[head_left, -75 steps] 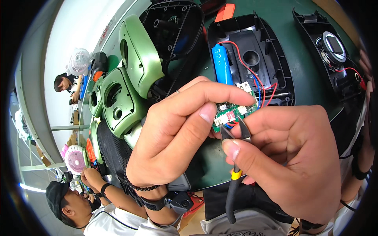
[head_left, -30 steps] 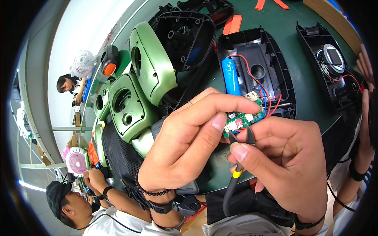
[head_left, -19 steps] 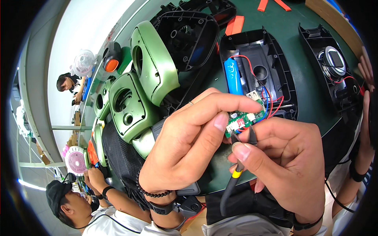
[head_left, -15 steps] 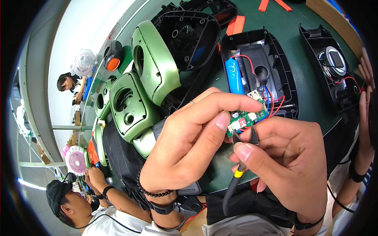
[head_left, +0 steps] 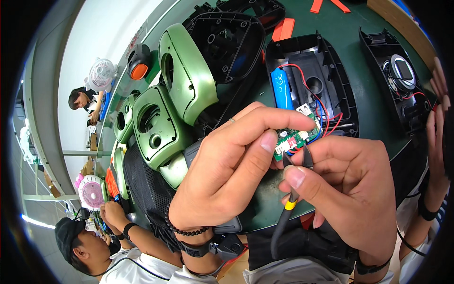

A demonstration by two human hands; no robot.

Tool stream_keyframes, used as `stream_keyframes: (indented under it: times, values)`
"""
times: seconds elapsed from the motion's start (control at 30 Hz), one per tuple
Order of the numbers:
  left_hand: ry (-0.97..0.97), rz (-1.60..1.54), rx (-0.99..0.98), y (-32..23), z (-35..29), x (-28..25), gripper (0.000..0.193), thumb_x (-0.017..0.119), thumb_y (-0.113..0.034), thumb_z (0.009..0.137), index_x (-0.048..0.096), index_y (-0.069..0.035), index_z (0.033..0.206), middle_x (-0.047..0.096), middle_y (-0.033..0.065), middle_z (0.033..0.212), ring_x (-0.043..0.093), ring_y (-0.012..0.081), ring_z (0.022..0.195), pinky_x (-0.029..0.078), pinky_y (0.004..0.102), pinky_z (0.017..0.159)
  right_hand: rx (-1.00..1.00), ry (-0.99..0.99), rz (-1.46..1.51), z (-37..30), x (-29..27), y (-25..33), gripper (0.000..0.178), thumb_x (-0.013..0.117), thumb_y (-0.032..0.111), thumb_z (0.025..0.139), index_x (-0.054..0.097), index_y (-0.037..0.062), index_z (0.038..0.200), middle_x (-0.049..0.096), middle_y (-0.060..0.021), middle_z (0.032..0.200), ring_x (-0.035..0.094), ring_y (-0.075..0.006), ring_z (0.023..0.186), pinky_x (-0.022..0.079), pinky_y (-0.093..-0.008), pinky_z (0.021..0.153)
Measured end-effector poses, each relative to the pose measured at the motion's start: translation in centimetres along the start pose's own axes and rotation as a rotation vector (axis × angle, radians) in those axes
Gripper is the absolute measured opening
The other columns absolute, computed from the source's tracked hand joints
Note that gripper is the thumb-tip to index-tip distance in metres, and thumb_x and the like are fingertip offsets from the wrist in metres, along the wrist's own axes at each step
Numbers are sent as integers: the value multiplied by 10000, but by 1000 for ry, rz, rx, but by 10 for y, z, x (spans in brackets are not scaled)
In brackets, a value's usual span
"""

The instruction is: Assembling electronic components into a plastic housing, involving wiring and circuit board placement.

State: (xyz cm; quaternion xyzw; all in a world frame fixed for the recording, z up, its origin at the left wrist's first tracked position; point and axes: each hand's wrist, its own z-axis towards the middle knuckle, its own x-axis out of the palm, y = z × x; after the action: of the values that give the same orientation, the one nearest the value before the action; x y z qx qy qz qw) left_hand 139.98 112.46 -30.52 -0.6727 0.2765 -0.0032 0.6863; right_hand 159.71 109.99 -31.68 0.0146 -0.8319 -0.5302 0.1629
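A small green circuit board [head_left: 294, 141] with white connectors is pinched between the thumb and forefinger of my left hand [head_left: 222, 165]. My right hand [head_left: 350, 191] grips a pair of cutting pliers [head_left: 282, 227], dark-handled with a yellow band. The jaws stand apart at the board's near edge, beside the white connectors; whether they touch is too small to tell. Red and blue wires run from the board into an open black plastic housing [head_left: 352, 102] just beyond my hands. A blue wrapped battery [head_left: 282, 90] lies along that housing's left side.
Green plastic shells [head_left: 184, 71] and black shells [head_left: 229, 47] crowd the left of the green table. At the right lies a black part with a round speaker [head_left: 402, 73]. Orange strips [head_left: 283, 30] lie at the back. Other people sit at left; another person's hands show at the right edge.
My hands, the board and the pliers have shifted slightly. The wires have moved off the round socket in the housing, which now shows more fully.
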Motion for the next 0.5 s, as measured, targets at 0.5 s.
stream_keyframes:
  times: [0.5]
  values:
    - [-52, -339, -151, -5, -5, -2, 401, 475, -194, 1122, 599, 113, 1350, 722, 170, 1207, 709, 184, 1072, 541, 319, 979, 6, 40, 40, -1, 4, 8, 157, 742, 60, 1006, 724, -84, 1068, 796, -137, 894, 777, -131, 739, 478, -186, 456]
